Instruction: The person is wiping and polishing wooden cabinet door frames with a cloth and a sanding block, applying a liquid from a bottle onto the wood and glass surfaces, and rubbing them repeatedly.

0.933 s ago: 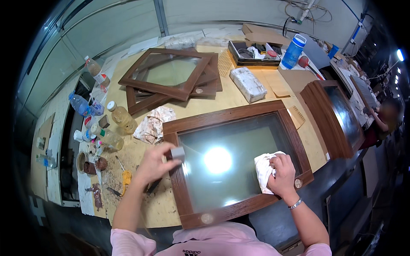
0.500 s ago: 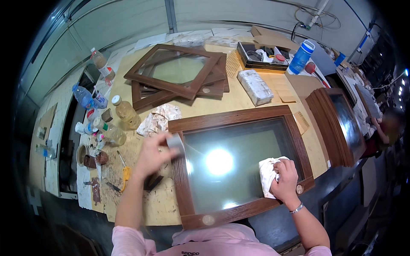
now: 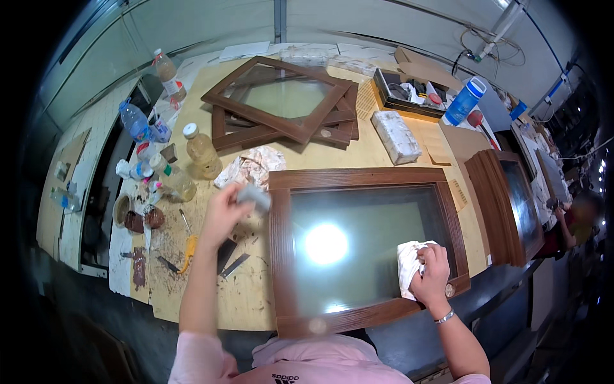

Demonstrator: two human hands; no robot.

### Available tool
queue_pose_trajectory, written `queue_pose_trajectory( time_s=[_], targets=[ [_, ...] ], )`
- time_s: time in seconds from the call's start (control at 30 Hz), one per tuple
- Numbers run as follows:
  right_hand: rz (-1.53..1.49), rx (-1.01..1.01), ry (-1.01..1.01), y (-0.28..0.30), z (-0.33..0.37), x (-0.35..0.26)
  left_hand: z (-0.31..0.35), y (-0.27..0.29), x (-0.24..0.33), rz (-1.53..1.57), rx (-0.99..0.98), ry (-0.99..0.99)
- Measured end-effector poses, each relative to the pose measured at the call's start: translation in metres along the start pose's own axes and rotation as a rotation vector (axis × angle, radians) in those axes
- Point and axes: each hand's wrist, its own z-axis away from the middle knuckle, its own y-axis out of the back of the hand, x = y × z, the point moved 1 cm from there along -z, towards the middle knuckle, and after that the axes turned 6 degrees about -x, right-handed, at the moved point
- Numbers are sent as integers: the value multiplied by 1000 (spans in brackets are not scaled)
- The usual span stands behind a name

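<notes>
Your left hand [image 3: 222, 212] pinches a grey block [image 3: 257, 198]; your right hand [image 3: 434, 269] clutches a white cloth [image 3: 408, 261], probably to cushion its press on the glass [image 3: 361, 253] beneath.

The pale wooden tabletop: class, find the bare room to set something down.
Between the stacked brown wooden frames, the white stained block and the brown-framed glass panel lies one bare patch of tabletop. Another, bordered by the left forearm, that panel and the dark flat tool, lies toward the front. Plastic bottles and brown-stained pots crowd the left side.
</notes>
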Motion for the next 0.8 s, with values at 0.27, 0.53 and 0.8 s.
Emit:
queue_pose_trajectory(
  time_s=[0.27, 0.53, 0.8],
  targets=[
    [17, -6, 21, -3, 3, 4, 105, -39, 6, -215, -85, 23],
    [6, -1, 76, -3, 2, -4, 230, -54, 6, 155, 94, 170],
    [-281, -200, 78, -2, 11, -12, 256, -117, 64, -325, 28, -28]
  ],
)
